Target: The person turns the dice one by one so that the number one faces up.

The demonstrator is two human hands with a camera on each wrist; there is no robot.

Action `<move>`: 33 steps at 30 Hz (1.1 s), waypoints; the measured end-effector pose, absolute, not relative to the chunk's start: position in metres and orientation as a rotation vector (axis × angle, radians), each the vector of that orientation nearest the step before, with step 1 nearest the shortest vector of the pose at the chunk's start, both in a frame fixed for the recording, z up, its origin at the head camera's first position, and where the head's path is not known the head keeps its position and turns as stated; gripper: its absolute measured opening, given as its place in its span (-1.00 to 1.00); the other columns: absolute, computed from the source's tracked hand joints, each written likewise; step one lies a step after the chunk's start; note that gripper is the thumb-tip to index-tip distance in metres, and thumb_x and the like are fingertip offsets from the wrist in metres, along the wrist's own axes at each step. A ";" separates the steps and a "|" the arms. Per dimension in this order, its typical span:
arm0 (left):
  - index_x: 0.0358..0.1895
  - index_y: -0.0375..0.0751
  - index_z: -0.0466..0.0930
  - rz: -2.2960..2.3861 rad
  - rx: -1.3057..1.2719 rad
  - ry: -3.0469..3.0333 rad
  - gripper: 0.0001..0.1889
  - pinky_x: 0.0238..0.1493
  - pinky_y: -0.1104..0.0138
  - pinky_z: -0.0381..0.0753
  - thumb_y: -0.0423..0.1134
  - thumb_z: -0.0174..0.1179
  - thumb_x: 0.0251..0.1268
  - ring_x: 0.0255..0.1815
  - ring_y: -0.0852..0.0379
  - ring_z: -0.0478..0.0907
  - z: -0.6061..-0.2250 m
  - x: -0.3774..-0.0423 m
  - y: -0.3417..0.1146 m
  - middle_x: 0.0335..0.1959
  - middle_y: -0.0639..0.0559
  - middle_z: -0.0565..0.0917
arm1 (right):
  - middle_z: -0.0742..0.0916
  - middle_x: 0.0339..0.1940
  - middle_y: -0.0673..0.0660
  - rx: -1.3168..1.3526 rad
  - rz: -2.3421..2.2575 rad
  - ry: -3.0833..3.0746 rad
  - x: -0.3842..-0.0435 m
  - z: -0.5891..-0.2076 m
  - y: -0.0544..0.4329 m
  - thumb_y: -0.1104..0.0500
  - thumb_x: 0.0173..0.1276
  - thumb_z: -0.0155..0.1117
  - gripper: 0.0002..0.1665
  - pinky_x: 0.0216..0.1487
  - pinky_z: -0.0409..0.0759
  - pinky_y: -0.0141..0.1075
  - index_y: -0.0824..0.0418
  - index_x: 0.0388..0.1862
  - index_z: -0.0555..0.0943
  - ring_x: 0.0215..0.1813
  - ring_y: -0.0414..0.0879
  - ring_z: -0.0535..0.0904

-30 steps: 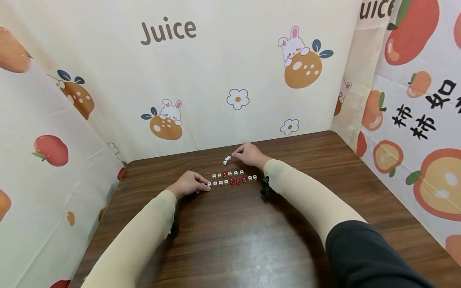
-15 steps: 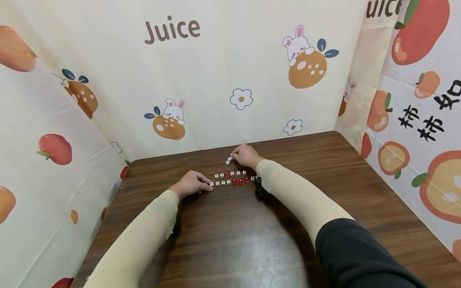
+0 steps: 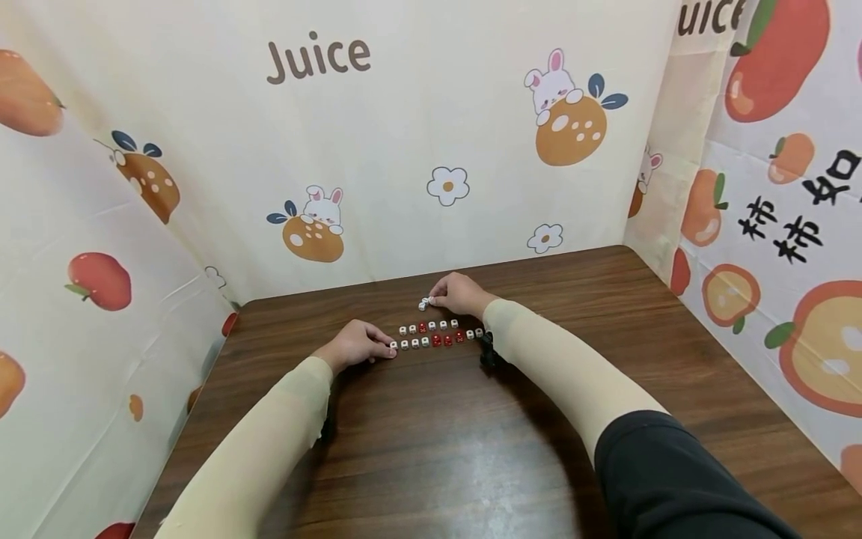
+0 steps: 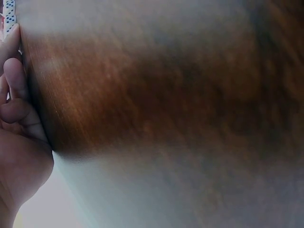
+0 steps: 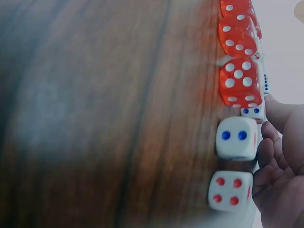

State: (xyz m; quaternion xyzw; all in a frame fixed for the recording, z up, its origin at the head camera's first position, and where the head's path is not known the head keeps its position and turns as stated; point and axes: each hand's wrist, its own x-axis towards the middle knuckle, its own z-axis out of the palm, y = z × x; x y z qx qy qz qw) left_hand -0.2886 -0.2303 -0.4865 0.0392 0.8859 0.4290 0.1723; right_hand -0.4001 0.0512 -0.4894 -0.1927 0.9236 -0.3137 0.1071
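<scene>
My left hand [image 3: 355, 345] rests at the left end of the near row of dice and pinches its end white die [image 3: 393, 345] between thumb and finger. In the left wrist view, curled fingers [image 4: 16, 78] lie on the wood beside blue-dotted white dice [image 4: 9, 16]. Behind the rows, my right hand [image 3: 461, 293] pinches a white die [image 3: 432, 301] at the right side of a small white group [image 3: 423, 305]. The near row mixes white dice with red dice [image 3: 447, 340]; a shorter row behind it holds white dice and one red die [image 3: 422, 327].
The dice stand on a brown wooden table [image 3: 431, 434]. A fruit-printed curtain [image 3: 390, 135] closes off the back, with more at both sides. Below my right forearm, a dark wrist mount [image 3: 490, 352] sits close to the right end of the near row, where white dice [image 5: 236, 138] stand.
My right hand has come slightly nearer and left, its fingertips now on the die. The small white group is bunched closer than before. My left hand stays at the row's end.
</scene>
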 end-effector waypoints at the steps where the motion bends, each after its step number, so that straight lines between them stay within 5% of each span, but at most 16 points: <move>1: -0.02 -0.26 0.95 1.218 0.108 2.513 -0.77 -0.29 0.32 0.70 -0.26 0.67 0.33 -0.34 0.19 0.63 -0.487 -0.288 -0.231 -0.09 0.00 0.93 | 0.91 0.07 0.03 -0.572 -0.929 2.712 -0.399 -0.489 0.051 -0.01 0.72 0.44 -0.76 0.32 0.70 -0.05 0.06 0.12 0.91 0.15 -0.02 0.76; 10: -0.03 -0.26 0.96 1.225 0.115 2.512 -0.77 -0.29 0.32 0.70 -0.26 0.68 0.32 -0.33 0.18 0.63 -0.487 -0.287 -0.231 -0.13 0.02 0.93 | 0.82 -0.17 0.02 -0.615 -0.999 2.683 -0.400 -0.492 0.054 0.10 0.62 0.55 -0.86 -0.05 0.58 -0.26 0.09 0.04 0.91 -0.14 -0.12 0.63; 21: -0.04 -0.27 0.96 1.225 0.132 2.511 -0.79 -0.28 0.34 0.70 -0.27 0.66 0.34 -0.31 0.21 0.65 -0.490 -0.290 -0.232 -0.07 -0.02 0.94 | 0.86 -0.07 0.07 -0.675 -1.088 2.610 -0.404 -0.495 0.057 0.24 0.50 0.61 -0.88 0.04 0.70 -0.22 0.11 -0.03 0.90 -0.03 -0.08 0.72; 28: -0.03 -0.27 0.96 1.235 0.138 2.506 -0.78 -0.28 0.34 0.70 -0.26 0.66 0.35 -0.31 0.21 0.64 -0.490 -0.291 -0.232 -0.07 -0.03 0.94 | 0.89 0.08 0.09 -0.677 -1.056 2.609 -0.403 -0.493 0.060 0.12 0.59 0.57 -0.70 0.19 0.75 -0.14 0.13 0.22 0.89 0.11 -0.04 0.77; 33: -0.03 -0.27 0.95 1.233 0.135 2.503 -0.78 -0.27 0.34 0.70 -0.27 0.66 0.35 -0.32 0.21 0.65 -0.490 -0.290 -0.232 -0.07 -0.03 0.94 | 0.93 0.19 0.07 -0.721 -0.962 2.663 -0.403 -0.492 0.062 0.02 0.67 0.51 -0.73 0.37 0.76 -0.06 0.06 0.18 0.93 0.28 -0.01 0.83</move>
